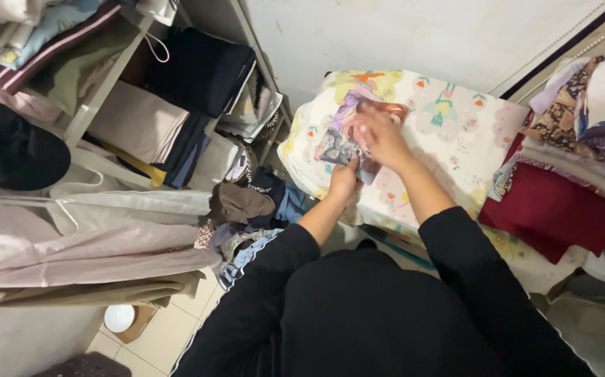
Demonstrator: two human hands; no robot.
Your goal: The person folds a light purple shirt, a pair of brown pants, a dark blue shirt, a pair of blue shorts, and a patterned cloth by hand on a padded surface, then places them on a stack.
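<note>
Two hands work a small patterned cloth (348, 143) on a floral quilt (449, 126) (cream, folded thick). Left hand (344, 180) pinches the cloth's near edge; right hand (381, 134) lies on top of it, fingers spread and blurred. Right of the quilt sits a dark red folded fabric (550, 209); left of it, shelves (100, 91) of folded clothes.

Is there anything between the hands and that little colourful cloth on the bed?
No. Both the left hand and the right hand are already touching the small patterned cloth, which lies on the flowery bedding. Nothing visible sits between them.
</note>
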